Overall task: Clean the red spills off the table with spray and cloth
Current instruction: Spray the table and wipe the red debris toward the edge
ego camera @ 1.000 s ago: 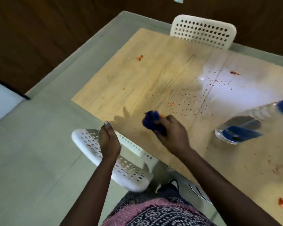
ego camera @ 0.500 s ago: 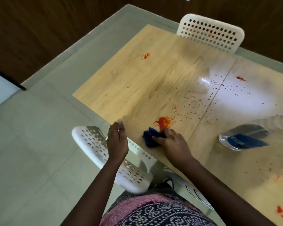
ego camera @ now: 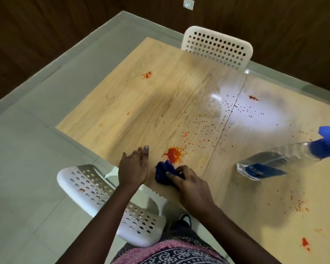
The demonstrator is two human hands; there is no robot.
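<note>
Since half a second ago our left hand (ego camera: 133, 169) has slid from the table's edge onto the tabletop, and the spray bottle's blue head has come back into sight at the right edge.

Our blue cloth (ego camera: 165, 173) is a dark, bunched wad, lying on the wooden table (ego camera: 141, 103) near its front edge, just below the largest red spill (ego camera: 173, 154). That spill is a wet orange-red blotch with spattered edges, and fine red specks trail away from it toward the far right. Our right hand (ego camera: 189, 184) grips the cloth, fingers curled over it. Our left hand lies just left of the cloth, fingers straight and close together, pointing away from us.

Smaller red spots (ego camera: 147, 74) mark the far left, the far right and the near right corner. A clear spray bottle (ego camera: 274, 162) with a blue label stands to the right. White perforated chairs (ego camera: 217, 47) stand at the far and near sides.
</note>
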